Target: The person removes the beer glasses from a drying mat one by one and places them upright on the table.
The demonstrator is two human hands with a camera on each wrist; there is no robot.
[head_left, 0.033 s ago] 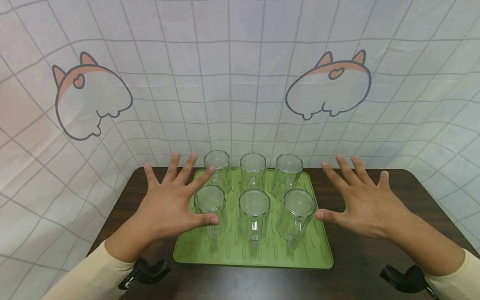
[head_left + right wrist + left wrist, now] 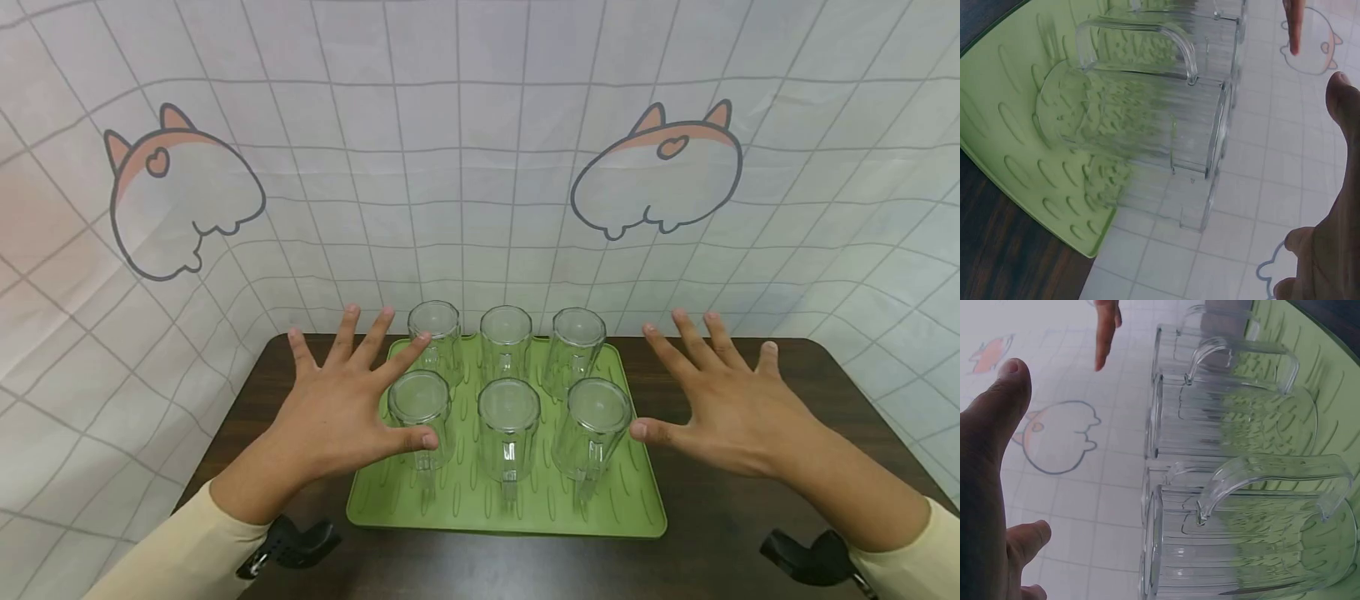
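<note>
A white grid-patterned cloth [image 2: 480,125] fills the background, and in front of it stretches a dark wooden table [image 2: 480,575], cut off along the bottom of the head view. On the table lies a ribbed green mat [image 2: 382,500]. The left hand [image 2: 341,408] and right hand [image 2: 731,408] hover at either side of it, fingers straight and spread wide, holding nothing. Between them, in two rows of three, six clear glass mugs [image 2: 509,429] stand upside down on the mat. From the head, the left thumb and forefinger overlap the front-left mug [image 2: 420,396], and the right thumb seems to meet the edge of the front-right mug [image 2: 598,408]; the wrist views, though, show a gap between each hand and the glass. Those side-on views also reveal the full arch of the nearest handles [image 2: 1272,469], which the head view shows foreshortened, pointing toward the person. Both wrist pictures crop their own hand at the frame edge and catch just a finger or so of the opposite one. There the transparent mugs overlap so much that they are hard to count, and the back row's handles are blurred by the glass in front.
</note>
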